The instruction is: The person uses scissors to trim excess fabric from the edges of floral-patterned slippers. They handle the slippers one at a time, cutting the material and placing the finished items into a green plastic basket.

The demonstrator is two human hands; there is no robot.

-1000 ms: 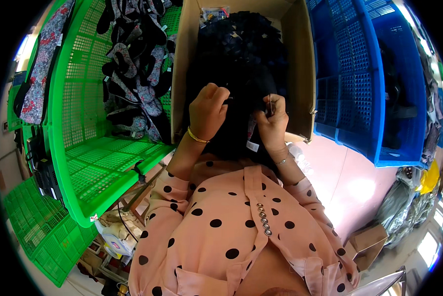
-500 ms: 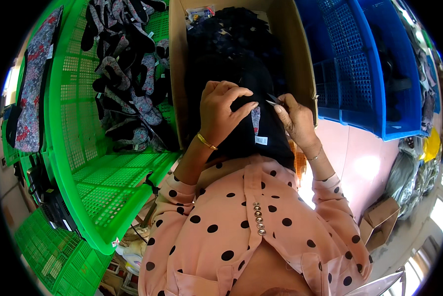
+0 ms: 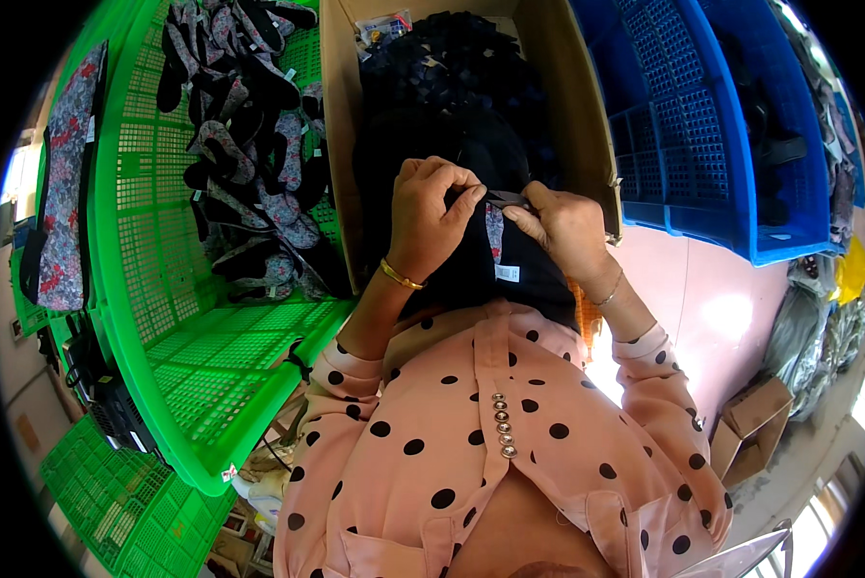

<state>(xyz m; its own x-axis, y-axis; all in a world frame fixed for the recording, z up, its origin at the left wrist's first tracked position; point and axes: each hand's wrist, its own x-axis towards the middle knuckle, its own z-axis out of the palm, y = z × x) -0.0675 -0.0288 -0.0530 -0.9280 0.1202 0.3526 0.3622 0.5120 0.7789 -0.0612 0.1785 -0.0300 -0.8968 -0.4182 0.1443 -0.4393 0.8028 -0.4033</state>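
Note:
My left hand [image 3: 434,217] is closed in a pinch over my lap; whatever lies between its thumb and forefinger is lost against the black cloth behind. My right hand [image 3: 569,231] grips small thread snips [image 3: 510,199], their dark blades pointing left, close to my left fingertips. Just below the blades a narrow strip of floral fabric [image 3: 495,236] shows grey with red patches. A white tag [image 3: 508,274] sits at its lower end. Black cloth [image 3: 452,275] covers my lap under both hands.
On the left, a green plastic basket [image 3: 206,361] holds many floral-and-black fabric pieces [image 3: 225,154]. Another piece [image 3: 66,193] hangs over its outer rim. Ahead, a cardboard box [image 3: 582,106] contains dark scraps [image 3: 452,72]. Blue crates [image 3: 688,217] stand right; a small carton [image 3: 755,424] lies beyond.
My right hand has moved left with the snips, bringing the blades from a short gap away to beside my left fingertips. The left hand has shifted only slightly.

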